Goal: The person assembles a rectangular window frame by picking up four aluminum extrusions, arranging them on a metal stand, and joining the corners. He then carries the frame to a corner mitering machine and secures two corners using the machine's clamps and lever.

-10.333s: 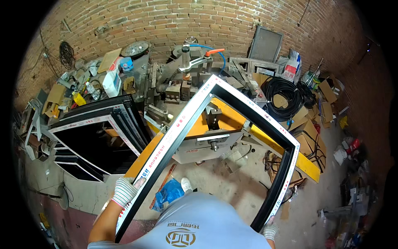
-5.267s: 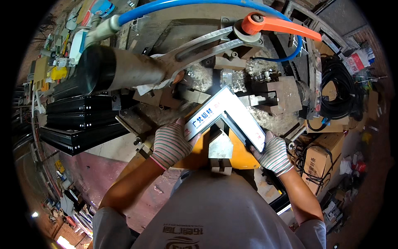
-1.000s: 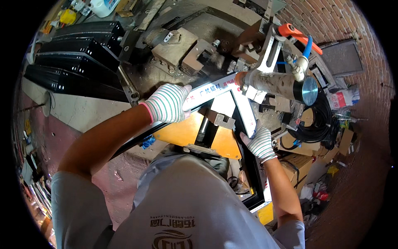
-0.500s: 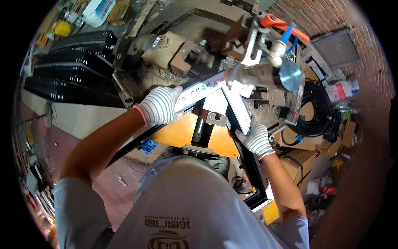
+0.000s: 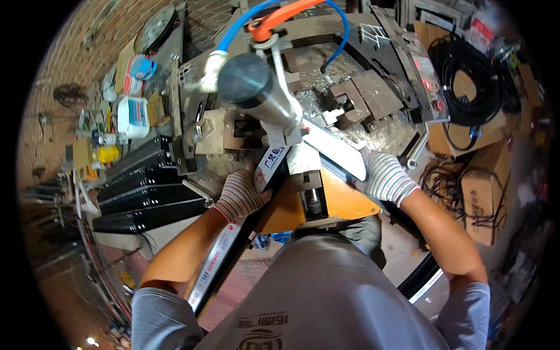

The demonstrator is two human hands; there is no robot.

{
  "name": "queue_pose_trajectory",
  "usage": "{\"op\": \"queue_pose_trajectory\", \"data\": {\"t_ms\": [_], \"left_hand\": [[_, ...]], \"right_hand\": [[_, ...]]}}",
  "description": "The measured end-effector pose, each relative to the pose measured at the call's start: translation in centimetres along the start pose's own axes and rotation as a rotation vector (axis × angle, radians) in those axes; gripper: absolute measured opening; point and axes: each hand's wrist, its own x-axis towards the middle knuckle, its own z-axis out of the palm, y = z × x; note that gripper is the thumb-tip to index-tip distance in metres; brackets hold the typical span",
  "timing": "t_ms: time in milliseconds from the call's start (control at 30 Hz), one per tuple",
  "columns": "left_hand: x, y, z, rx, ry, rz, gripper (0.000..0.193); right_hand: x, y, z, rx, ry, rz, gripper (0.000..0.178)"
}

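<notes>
Both my hands wear white knit gloves with coloured stripes. My left hand (image 5: 240,192) is closed around the left bar, a black metal profile (image 5: 214,265) with printed white film on its face. Its fingers are partly hidden. My right hand (image 5: 388,177) grips the right bar, a similar film-covered profile (image 5: 335,149), thumb underneath. The two bars meet in a V at a machine, below an upright metal cylinder (image 5: 256,93), which hides part of the joint. Between the bars sits a notched steel block (image 5: 306,182) above an orange plate (image 5: 350,201).
An orange lever (image 5: 286,18) and blue hose (image 5: 242,26) top the cylinder. More steel jaw blocks (image 5: 353,102) stand on the machine bed. Black profiles (image 5: 137,198) are stacked at left, near a white jug (image 5: 133,116). Coiled black cable (image 5: 449,87) and cardboard boxes (image 5: 481,201) lie at right.
The view has swung, shifting the machine's cylinder leftward in the picture. The bars now form a more even V beneath it. Both hands still hold their bars, the right one higher in view.
</notes>
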Motion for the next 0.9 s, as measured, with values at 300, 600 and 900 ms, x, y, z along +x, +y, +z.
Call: {"op": "queue_pose_trajectory", "data": {"t_ms": [300, 600, 900], "left_hand": [[0.7, -0.8, 1.2, 0.002, 0.07, 0.056, 0.063], [0.5, -0.9, 1.7, -0.023, 0.122, 0.091, 0.073], [0.6, -1.1, 1.9, -0.04, 0.129, 0.108, 0.071]], "right_hand": [[-0.4, 1.4, 0.7, 0.096, 0.12, -0.07, 0.045], [-1.1, 1.7, 0.7, 0.151, 0.152, -0.105, 0.042], [-1.2, 1.8, 0.9, 0.134, 0.182, -0.116, 0.041]]}}
